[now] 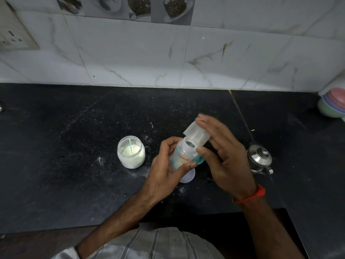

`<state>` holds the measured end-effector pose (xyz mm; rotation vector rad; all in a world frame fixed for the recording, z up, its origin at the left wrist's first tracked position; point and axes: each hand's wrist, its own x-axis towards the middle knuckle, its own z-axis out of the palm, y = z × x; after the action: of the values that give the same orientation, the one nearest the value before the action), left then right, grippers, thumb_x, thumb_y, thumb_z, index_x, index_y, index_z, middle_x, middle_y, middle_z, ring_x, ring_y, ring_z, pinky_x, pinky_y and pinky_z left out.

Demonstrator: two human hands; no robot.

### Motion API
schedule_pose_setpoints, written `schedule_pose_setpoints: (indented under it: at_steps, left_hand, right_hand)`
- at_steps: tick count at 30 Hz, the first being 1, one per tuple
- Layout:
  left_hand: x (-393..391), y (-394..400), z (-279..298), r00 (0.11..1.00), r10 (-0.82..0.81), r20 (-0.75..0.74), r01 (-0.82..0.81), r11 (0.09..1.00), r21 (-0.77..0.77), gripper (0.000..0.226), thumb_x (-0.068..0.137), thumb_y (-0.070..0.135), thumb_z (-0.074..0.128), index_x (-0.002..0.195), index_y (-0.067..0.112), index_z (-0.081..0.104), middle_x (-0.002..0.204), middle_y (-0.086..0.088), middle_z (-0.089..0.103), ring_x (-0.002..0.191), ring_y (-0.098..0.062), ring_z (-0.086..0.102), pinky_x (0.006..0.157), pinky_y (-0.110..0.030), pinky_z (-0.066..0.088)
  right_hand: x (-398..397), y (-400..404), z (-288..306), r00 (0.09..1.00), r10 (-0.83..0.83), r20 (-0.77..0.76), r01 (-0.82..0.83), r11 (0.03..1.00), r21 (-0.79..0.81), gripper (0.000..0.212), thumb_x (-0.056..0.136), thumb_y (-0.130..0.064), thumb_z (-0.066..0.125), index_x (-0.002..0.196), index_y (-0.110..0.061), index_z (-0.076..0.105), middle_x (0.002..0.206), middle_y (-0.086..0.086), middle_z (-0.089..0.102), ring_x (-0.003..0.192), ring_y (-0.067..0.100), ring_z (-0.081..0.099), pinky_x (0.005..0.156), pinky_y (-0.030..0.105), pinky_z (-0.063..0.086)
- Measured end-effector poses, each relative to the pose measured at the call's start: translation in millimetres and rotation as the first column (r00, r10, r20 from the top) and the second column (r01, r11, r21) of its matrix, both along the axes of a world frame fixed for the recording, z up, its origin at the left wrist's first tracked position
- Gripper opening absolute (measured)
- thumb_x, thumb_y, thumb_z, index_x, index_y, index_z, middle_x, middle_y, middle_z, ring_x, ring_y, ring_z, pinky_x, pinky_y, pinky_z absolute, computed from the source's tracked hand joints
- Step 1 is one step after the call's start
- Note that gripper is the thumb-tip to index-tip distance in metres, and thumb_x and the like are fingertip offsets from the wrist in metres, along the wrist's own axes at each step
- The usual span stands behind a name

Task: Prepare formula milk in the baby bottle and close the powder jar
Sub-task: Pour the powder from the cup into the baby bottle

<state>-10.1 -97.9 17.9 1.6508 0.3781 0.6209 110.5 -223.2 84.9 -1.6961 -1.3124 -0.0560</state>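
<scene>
My left hand grips a clear baby bottle with orange lettering, tilted so its open mouth points up and right. Held between the fingers and thumb of my right hand, a translucent bottle cap hovers just over that mouth. A teal ring shows under my right thumb, against the bottle. To the left, the open glass powder jar stands on the counter, with white powder and a thin scoop handle inside. A white round lid lies flat on the counter, partly hidden under the bottle and my left hand.
The black stone counter carries spilled powder around the jar. A lidded steel pot stands just right of my right hand. Stacked pastel bowls sit at the far right by the tiled wall. A wall socket is at the upper left.
</scene>
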Motion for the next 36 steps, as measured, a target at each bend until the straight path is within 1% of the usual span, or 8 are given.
schedule_pose_setpoints:
  at_steps: [3, 7, 12, 18, 24, 27, 31, 36]
  left_hand:
    - [-1, 0, -1, 1.000, 0.001, -0.004, -0.001, 1.000, 0.004, 0.060, 0.087, 0.027, 0.081, 0.133, 0.033, 0.043, 0.129, 0.024, 0.062, 0.120, -0.011, 0.067, 0.094, -0.032, 0.059]
    - [-4, 0, -5, 1.000, 0.011, -0.012, -0.011, 1.000, 0.002, 0.060, 0.087, 0.024, 0.082, 0.134, 0.028, 0.045, 0.129, 0.020, 0.064, 0.120, -0.014, 0.067, 0.095, -0.033, 0.059]
    - [-6, 2, -5, 0.999, 0.018, -0.038, -0.019, 1.000, -0.014, 0.059, 0.086, 0.024, 0.081, 0.132, 0.031, 0.045, 0.129, 0.022, 0.064, 0.121, -0.008, 0.066, 0.094, -0.025, 0.056]
    - [-19, 8, -11, 0.992, 0.113, -0.049, -0.116, 0.992, -0.044, 0.059, 0.084, 0.025, 0.084, 0.130, 0.028, 0.047, 0.127, 0.010, 0.067, 0.118, -0.009, 0.066, 0.091, -0.018, 0.052]
    - [-35, 21, -15, 0.962, 0.261, -0.075, -0.264, 0.964, -0.034, 0.058, 0.079, 0.032, 0.083, 0.122, 0.037, 0.045, 0.118, 0.016, 0.073, 0.107, -0.010, 0.071, 0.089, -0.022, 0.054]
    - [-44, 26, -17, 0.949, 0.301, -0.097, -0.305, 0.952, -0.021, 0.059, 0.079, 0.031, 0.083, 0.122, 0.037, 0.045, 0.116, 0.016, 0.073, 0.103, -0.009, 0.073, 0.088, -0.030, 0.058]
    - [-51, 29, -17, 0.940, 0.322, -0.110, -0.326, 0.945, -0.022, 0.060, 0.077, 0.034, 0.084, 0.122, 0.038, 0.044, 0.115, 0.017, 0.073, 0.105, -0.012, 0.073, 0.092, -0.041, 0.060]
    - [-51, 31, -18, 0.938, 0.330, -0.108, -0.334, 0.942, -0.028, 0.060, 0.078, 0.029, 0.084, 0.123, 0.033, 0.044, 0.119, 0.006, 0.073, 0.111, -0.013, 0.072, 0.098, -0.047, 0.059]
  right_hand:
    - [4, -1, -9, 0.999, 0.012, -0.050, -0.012, 1.000, 0.006, 0.050, 0.095, -0.006, 0.066, 0.143, -0.007, 0.053, 0.153, 0.010, 0.050, 0.145, 0.024, 0.047, 0.116, 0.043, 0.044]
    - [8, 0, -19, 0.931, 0.069, -0.357, -0.065, 0.998, 0.022, 0.056, 0.095, -0.023, 0.069, 0.148, -0.018, 0.051, 0.153, 0.006, 0.052, 0.141, 0.029, 0.052, 0.110, 0.055, 0.047]
    - [7, 5, -19, 0.826, 0.006, -0.563, 0.073, 0.990, 0.118, 0.050, 0.087, -0.012, 0.077, 0.133, -0.020, 0.058, 0.134, 0.007, 0.067, 0.117, 0.024, 0.067, 0.094, 0.042, 0.056]
    - [15, 18, -52, 0.551, -0.032, -0.834, 0.159, 0.985, 0.067, 0.060, 0.086, -0.020, 0.078, 0.138, -0.015, 0.050, 0.121, 0.004, 0.073, 0.106, 0.016, 0.071, 0.087, 0.032, 0.060]
    - [21, 55, -105, 0.748, -0.227, -0.624, 0.053, 0.957, -0.285, 0.038, 0.086, -0.014, 0.082, 0.120, -0.017, 0.065, 0.110, -0.003, 0.075, 0.103, 0.013, 0.072, 0.084, 0.021, 0.057]
    - [24, 76, -134, 0.892, -0.272, -0.362, 0.071, 0.874, -0.480, 0.046, 0.084, -0.029, 0.084, 0.121, -0.020, 0.058, 0.109, 0.000, 0.073, 0.101, 0.019, 0.071, 0.088, 0.035, 0.059]
    - [20, 91, -149, 0.925, -0.254, -0.283, 0.017, 0.772, -0.635, 0.046, 0.090, -0.036, 0.076, 0.126, -0.019, 0.055, 0.113, 0.003, 0.071, 0.099, 0.015, 0.066, 0.081, 0.028, 0.048]
    - [23, 95, -160, 0.933, -0.248, -0.261, 0.021, 0.762, -0.647, 0.055, 0.088, -0.039, 0.077, 0.133, -0.017, 0.055, 0.131, 0.009, 0.063, 0.124, 0.028, 0.060, 0.102, 0.038, 0.049]
